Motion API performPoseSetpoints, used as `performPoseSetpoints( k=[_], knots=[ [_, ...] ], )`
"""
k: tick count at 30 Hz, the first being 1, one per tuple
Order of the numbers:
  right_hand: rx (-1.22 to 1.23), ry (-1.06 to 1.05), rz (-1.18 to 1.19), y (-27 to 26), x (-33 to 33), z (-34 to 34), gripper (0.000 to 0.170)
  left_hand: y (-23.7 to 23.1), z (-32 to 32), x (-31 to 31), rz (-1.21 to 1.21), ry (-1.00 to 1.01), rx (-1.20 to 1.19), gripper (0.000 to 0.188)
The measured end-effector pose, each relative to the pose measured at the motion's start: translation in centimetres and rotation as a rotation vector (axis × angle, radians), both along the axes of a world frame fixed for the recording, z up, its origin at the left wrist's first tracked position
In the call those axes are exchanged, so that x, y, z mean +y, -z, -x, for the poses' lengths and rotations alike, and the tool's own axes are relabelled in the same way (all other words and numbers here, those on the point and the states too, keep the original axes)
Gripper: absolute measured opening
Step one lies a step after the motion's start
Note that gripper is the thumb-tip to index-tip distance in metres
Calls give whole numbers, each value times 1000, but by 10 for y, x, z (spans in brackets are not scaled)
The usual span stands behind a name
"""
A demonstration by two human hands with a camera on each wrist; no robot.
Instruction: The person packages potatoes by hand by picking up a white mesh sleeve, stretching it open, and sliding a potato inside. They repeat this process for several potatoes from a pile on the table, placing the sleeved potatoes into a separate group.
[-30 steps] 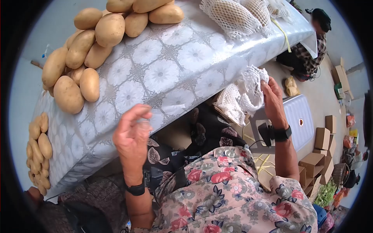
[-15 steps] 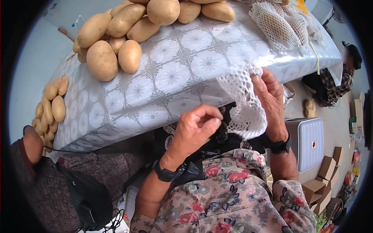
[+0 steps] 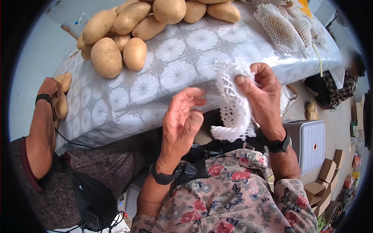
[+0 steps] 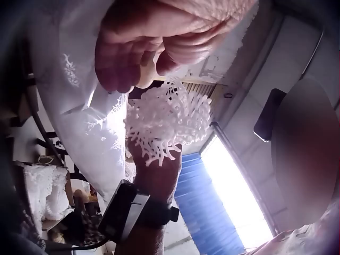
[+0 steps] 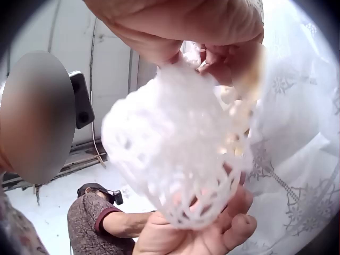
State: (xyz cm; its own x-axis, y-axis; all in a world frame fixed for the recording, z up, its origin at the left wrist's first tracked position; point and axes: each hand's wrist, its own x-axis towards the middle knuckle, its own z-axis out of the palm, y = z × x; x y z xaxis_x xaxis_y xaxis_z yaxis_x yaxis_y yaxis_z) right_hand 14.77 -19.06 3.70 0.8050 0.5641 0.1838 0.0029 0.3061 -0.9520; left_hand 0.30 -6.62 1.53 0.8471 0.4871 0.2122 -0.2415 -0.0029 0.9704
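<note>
My right hand (image 3: 264, 97) pinches the edge of a white foam net sleeve (image 3: 237, 118) between thumb and fingers, above the table's near edge. The sleeve hangs down from the grip, its lower rim curled open. In the head view my left hand (image 3: 180, 124) is just left of the sleeve, palm turned toward it, fingers loosely bent with nothing in them. Seen from the right wrist, the foam net (image 5: 175, 143) bulges wide and overlaps the left hand (image 5: 196, 228) behind it. Up on the table, bare potatoes (image 3: 107, 58) lie piled at the back left.
The table (image 3: 171, 79) wears a shiny flowered cover. Several netted potatoes (image 3: 278, 29) lie at its back right. On the left another person's hand (image 3: 50, 86) touches a smaller potato pile (image 3: 61, 105). A grey plastic stool (image 3: 311, 147) and cardboard boxes (image 3: 326, 169) stand at right.
My right hand has lifted the sleeve from the low stack at right to the table edge. My left hand has moved right toward it. The neighbour's hand has reached the small potato pile.
</note>
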Motion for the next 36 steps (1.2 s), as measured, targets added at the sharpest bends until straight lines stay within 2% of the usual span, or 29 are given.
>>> performPoseSetpoints(
  k=[1, 3, 5, 7, 9, 10, 13, 14, 17, 18, 21, 25, 28, 31, 35, 36],
  knots=[
    [-48, 9, 47, 3, 4, 2, 30, -3, 0, 0, -140, 29, -4, 52],
    [-95, -79, 82, 6, 10, 15, 30, -2, -4, -6, -220, 42, 77, 47],
    [-13, -212, -47, 2, 15, 24, 31, -5, -8, -7, -352, 22, 221, 39],
    [88, -146, -132, -3, 13, 20, 32, 13, -9, -3, 47, 12, 102, 25],
    [81, -58, -133, 2, 3, 7, 34, 16, 1, 4, 361, 83, 65, 32],
    [11, -19, -37, 4, -1, 4, 38, 16, 4, 8, 347, 84, 93, 38],
    [-200, -76, 195, 3, -1, 21, 39, 11, 2, 2, 464, 116, 111, 42],
    [-278, -113, 343, 0, -1, 22, 38, 8, 4, 1, 481, 169, 103, 46],
    [61, -311, 239, 14, -4, 18, 28, 7, 5, -1, 448, 148, 76, 46],
    [114, -304, 251, 16, -7, 14, 18, 10, 6, 0, 514, 128, 38, 44],
    [194, -216, 70, 24, -10, 4, 10, 22, 11, 14, 504, 72, 30, 40],
    [410, -297, -87, 29, -12, 1, 14, 26, 13, 15, 490, -3, -2, 36],
    [462, -232, -112, 35, -10, 3, 16, 25, 12, 12, 460, 54, -8, 46],
    [-106, 195, 4, 33, -8, 15, 18, 17, 11, 9, 408, 74, 30, 58],
    [-353, 43, 66, 19, -24, 27, 32, 15, 12, 8, 396, 89, 27, 59],
    [-581, 59, 154, 12, -17, 23, 37, 17, 11, 6, 367, 97, 21, 60]
  ],
)
